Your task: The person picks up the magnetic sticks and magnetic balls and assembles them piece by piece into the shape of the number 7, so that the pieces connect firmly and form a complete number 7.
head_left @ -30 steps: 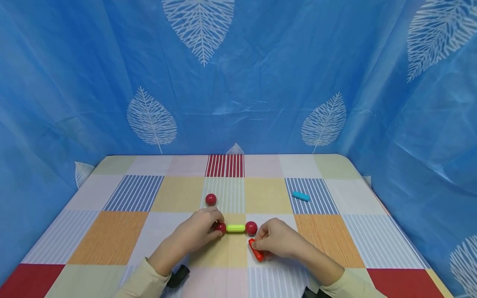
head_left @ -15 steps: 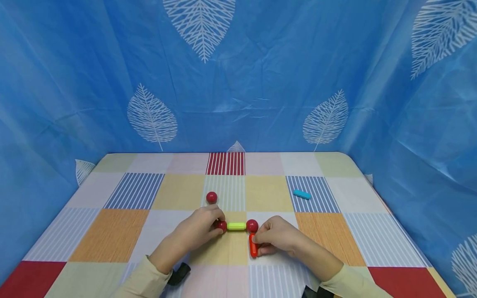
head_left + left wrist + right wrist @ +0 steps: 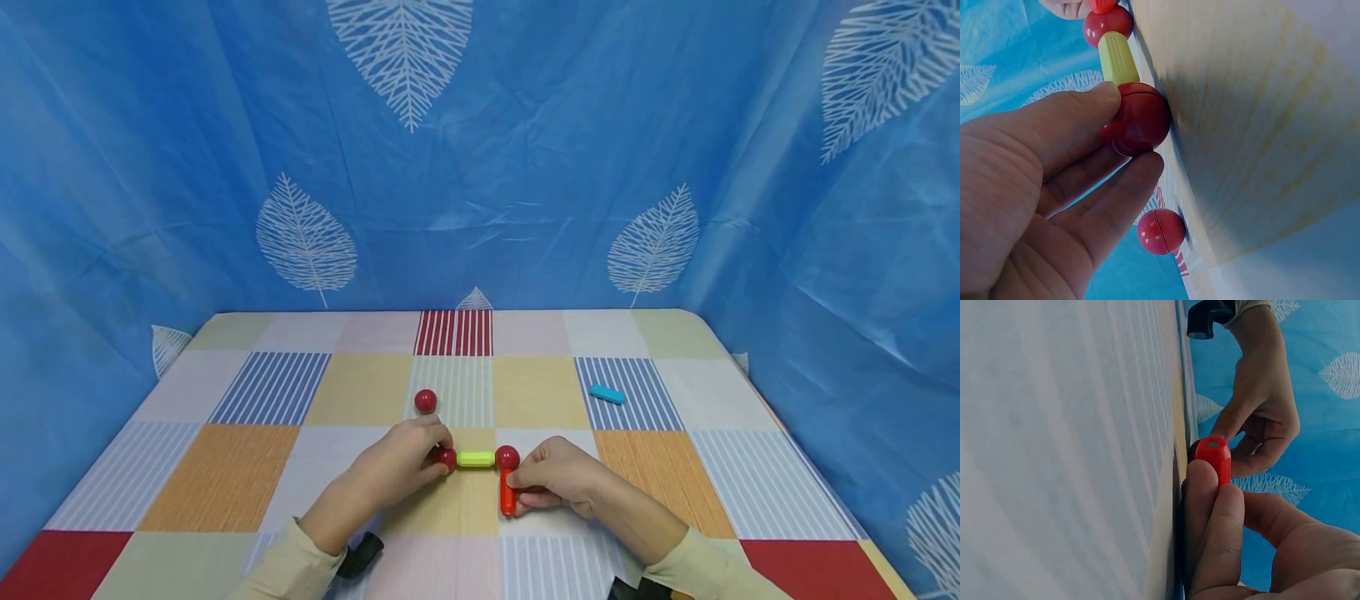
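Note:
My left hand (image 3: 408, 457) pinches a dark red ball (image 3: 1141, 122) between thumb and fingers. A yellow-green rod (image 3: 476, 459) joins that ball to a second red ball (image 3: 507, 457) on its right. With thumb and fingers, my right hand (image 3: 558, 477) holds a red rod (image 3: 507, 493), whose far end meets the near side of the second ball. The two rods form a corner there. In the right wrist view the red rod's near end (image 3: 1213, 444) shows a small grey disc. A third red ball (image 3: 425, 401) lies just beyond my left fingers.
A blue rod (image 3: 607, 394) lies at the back right of the table, on a blue striped square. The patchwork tablecloth (image 3: 637, 333) covers the table. Blue curtains (image 3: 480, 167) with white leaf prints stand behind and at both sides.
My right hand has turned the red rod from a slant to nearly straight, and its far end has come up against the second ball. My left hand keeps its hold on the first ball.

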